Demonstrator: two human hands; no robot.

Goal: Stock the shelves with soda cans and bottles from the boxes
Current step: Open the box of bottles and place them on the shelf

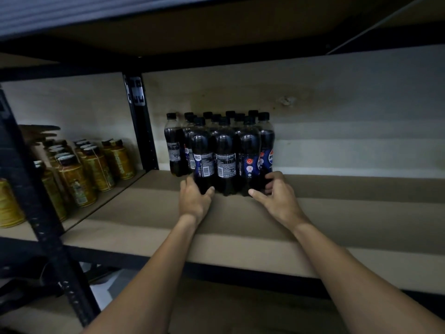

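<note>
Several dark cola bottles (222, 150) with black caps and blue labels stand upright in a tight cluster on the brown shelf board (337, 213), near the back wall. My left hand (193, 201) grips the base of the front left bottle, thumb at its front and fingers hidden round its left side. My right hand (277, 194) grips the base of the front right bottle, thumb at its front and fingers curled at its right side. Both forearms reach in from the shelf's front edge.
A black upright post (140, 126) divides this bay from the left bay, where several amber bottles with gold labels (89, 169) stand. A second black post (48, 225) rises at the front left. A shelf board hangs overhead. The shelf board runs bare to the right.
</note>
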